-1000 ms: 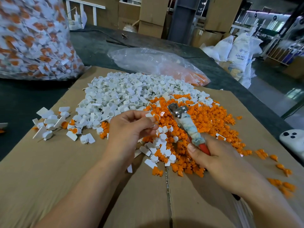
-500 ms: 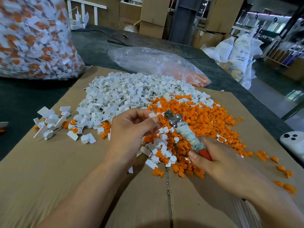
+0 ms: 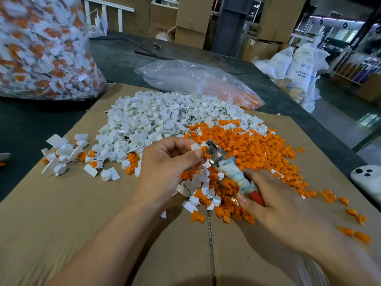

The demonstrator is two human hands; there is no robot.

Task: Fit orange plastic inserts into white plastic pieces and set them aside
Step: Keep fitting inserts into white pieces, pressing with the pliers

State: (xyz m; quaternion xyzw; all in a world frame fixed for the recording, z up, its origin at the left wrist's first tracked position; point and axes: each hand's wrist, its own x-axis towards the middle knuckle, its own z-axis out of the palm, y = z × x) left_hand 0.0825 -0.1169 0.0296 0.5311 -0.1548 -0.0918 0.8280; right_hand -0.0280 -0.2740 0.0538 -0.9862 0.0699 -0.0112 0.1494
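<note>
Our left hand (image 3: 165,162) pinches a small white plastic piece (image 3: 195,146); our right hand (image 3: 274,205) grips a cloth-wrapped, red-handled metal tool (image 3: 233,174).

1. A single head-worn wide-angle view looks forward and down, close above the flat brown cardboard sheet (image 3: 61,213) on the dark surface (image 3: 31,124).
2. The left hand (image 3: 167,162) and right hand (image 3: 274,203) sit mid-frame, near; stacked cardboard boxes (image 3: 191,15) stand far behind.

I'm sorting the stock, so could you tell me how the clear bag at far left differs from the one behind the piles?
The left bag bulges, packed full; the back bag lies nearly flat. The left bag holds white and orange mixed; the back bag shows only orange, at its right end. Both are clear plastic.
</note>
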